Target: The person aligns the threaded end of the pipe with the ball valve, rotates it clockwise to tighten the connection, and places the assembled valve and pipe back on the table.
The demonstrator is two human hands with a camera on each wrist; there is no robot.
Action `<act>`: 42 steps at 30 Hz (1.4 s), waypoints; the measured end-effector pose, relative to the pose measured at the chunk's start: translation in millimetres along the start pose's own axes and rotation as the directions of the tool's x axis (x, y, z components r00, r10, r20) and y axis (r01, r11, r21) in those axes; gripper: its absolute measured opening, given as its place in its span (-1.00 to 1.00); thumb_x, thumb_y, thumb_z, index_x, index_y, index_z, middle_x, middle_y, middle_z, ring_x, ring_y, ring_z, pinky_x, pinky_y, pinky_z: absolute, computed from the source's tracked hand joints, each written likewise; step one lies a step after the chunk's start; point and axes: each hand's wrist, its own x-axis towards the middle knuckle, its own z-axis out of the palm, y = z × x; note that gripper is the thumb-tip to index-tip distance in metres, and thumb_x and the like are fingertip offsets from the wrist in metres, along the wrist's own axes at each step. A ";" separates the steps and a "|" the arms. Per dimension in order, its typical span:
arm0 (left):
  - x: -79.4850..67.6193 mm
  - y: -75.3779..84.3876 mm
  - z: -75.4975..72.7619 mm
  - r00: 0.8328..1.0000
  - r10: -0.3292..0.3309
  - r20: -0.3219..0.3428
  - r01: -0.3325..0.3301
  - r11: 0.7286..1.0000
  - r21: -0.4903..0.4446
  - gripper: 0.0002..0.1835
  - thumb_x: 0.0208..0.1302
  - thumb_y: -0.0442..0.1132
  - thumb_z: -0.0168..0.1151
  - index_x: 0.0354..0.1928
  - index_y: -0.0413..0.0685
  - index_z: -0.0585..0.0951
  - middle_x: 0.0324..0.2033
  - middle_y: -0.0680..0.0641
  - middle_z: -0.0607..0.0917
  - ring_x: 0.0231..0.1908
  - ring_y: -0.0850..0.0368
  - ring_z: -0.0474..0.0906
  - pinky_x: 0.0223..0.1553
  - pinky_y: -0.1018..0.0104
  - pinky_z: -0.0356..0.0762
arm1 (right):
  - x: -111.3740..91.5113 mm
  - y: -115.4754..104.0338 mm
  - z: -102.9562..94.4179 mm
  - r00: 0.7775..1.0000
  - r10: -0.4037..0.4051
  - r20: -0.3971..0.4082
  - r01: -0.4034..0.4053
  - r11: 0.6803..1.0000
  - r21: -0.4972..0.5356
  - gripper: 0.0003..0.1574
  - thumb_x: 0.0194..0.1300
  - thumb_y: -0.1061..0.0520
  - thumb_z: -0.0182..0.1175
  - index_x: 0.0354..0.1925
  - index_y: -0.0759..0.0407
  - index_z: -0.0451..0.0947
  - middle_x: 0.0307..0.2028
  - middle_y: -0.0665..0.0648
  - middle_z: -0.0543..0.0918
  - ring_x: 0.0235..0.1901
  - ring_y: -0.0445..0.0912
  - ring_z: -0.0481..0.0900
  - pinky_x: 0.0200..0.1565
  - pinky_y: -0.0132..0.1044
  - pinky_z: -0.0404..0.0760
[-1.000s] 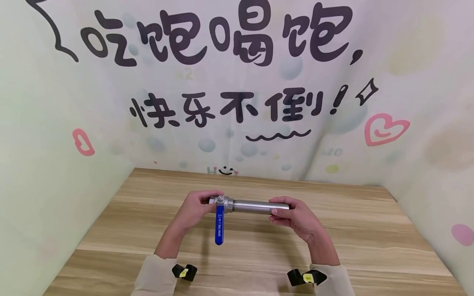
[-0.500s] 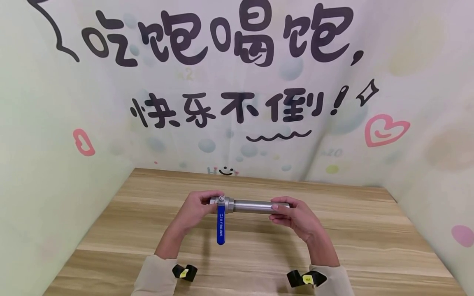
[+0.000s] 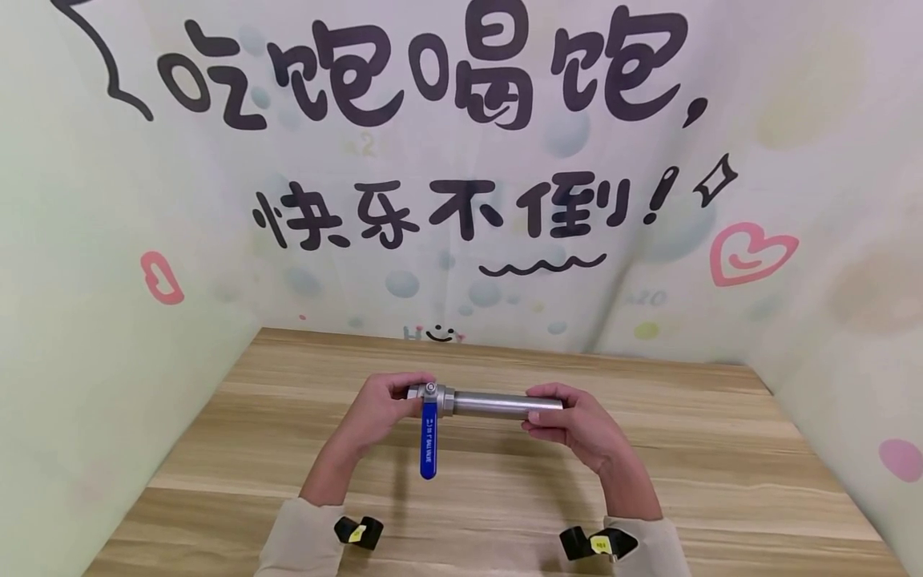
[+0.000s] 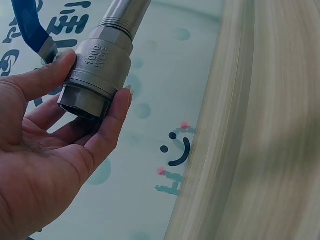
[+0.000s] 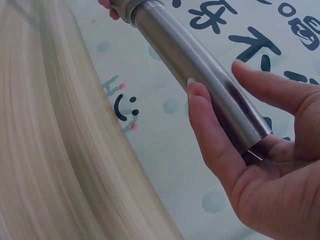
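A steel ball valve (image 3: 441, 398) with a blue lever handle (image 3: 429, 441) is held level over the table, lever pointing toward me. My left hand (image 3: 378, 410) grips the valve's body at its left end, thumb beside the lever's base in the left wrist view. Out of the valve's right side runs a straight metal pipe (image 3: 490, 404); threads (image 4: 117, 26) show at the joint. My right hand (image 3: 577, 417) holds the pipe's far end between thumb and fingers. From the right wrist, the pipe end (image 5: 250, 135) lies within the curve of that hand, fingers along its underside.
Below the hands spreads a wood-grain table (image 3: 476, 513). A white printed cloth wall (image 3: 447, 280) with dark lettering stands behind it, and pale walls close in on both sides. Each sleeve carries a black wrist camera, one at the left (image 3: 359, 531), one at the right (image 3: 598, 543).
The right thumb shifts up over the pipe and back down to its near side. The valve and left hand stay almost still, the lever swaying very slightly.
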 end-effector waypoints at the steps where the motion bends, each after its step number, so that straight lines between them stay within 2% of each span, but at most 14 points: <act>1: -0.1 -0.1 0.0 1.000 0.001 -0.001 -0.001 1.000 0.001 -0.65 0.26 -0.51 0.18 0.09 -0.30 0.60 -0.02 -0.27 0.64 -0.19 0.06 0.63 -0.12 0.29 0.65 | -0.2 -0.1 -0.1 1.000 -0.002 0.004 0.002 1.000 0.004 -0.55 0.18 0.39 0.27 0.06 0.40 0.44 -0.11 0.26 0.53 -0.26 -0.02 0.71 -0.13 -0.23 0.69; 10: 0.4 0.1 0.4 1.000 0.010 0.007 -0.010 1.000 0.006 -0.65 0.26 -0.50 0.20 0.10 -0.33 0.59 -0.03 -0.27 0.65 -0.21 0.07 0.62 -0.12 0.25 0.65 | -1.4 1.3 -1.6 1.000 -0.024 0.013 0.024 0.999 0.031 -0.64 0.17 0.41 0.27 -0.03 0.28 0.54 -0.12 0.25 0.52 -0.28 -0.02 0.72 -0.15 -0.24 0.69; 16: 0.4 -0.4 1.1 1.000 0.002 0.003 -0.002 1.000 0.013 -0.66 0.25 -0.49 0.22 0.08 -0.29 0.61 -0.05 -0.25 0.66 -0.22 0.08 0.60 -0.14 0.25 0.64 | -2.3 1.3 -1.4 1.000 -0.020 0.012 0.019 0.999 0.031 -0.63 0.23 0.35 0.25 0.02 0.36 0.50 -0.15 0.25 0.54 -0.31 -0.04 0.72 -0.18 -0.26 0.69; 23: 0.1 2.0 0.7 1.000 -0.006 -0.006 0.007 1.000 0.022 -0.69 0.25 -0.47 0.22 0.04 -0.24 0.64 -0.09 -0.21 0.67 -0.25 0.09 0.57 -0.19 0.33 0.60 | -1.5 -0.8 0.0 1.000 0.006 -0.026 -0.005 1.000 0.019 -0.51 0.29 0.28 0.23 0.13 0.48 0.38 -0.14 0.28 0.54 -0.34 -0.06 0.73 -0.21 -0.28 0.70; 35: 1.1 3.5 1.3 1.000 -0.009 -0.012 0.009 1.000 0.017 -0.68 0.23 -0.49 0.21 0.03 -0.24 0.65 -0.11 -0.21 0.67 -0.26 0.08 0.57 -0.20 0.32 0.61 | 0.0 -0.9 -0.6 1.000 0.009 -0.023 -0.008 1.000 0.012 -0.52 0.32 0.19 0.24 0.10 0.47 0.41 -0.22 0.19 0.61 -0.34 -0.09 0.72 -0.20 -0.30 0.69; 42: 0.5 4.2 1.5 1.000 -0.004 -0.008 0.004 1.000 0.022 -0.69 0.23 -0.49 0.22 0.02 -0.23 0.65 -0.11 -0.20 0.67 -0.27 0.08 0.56 -0.20 0.32 0.60 | 0.1 -0.5 -0.7 1.000 0.005 -0.020 -0.005 1.000 -0.004 -0.69 0.34 0.12 0.23 -0.06 0.32 0.52 -0.22 0.20 0.59 -0.34 -0.09 0.72 -0.20 -0.31 0.69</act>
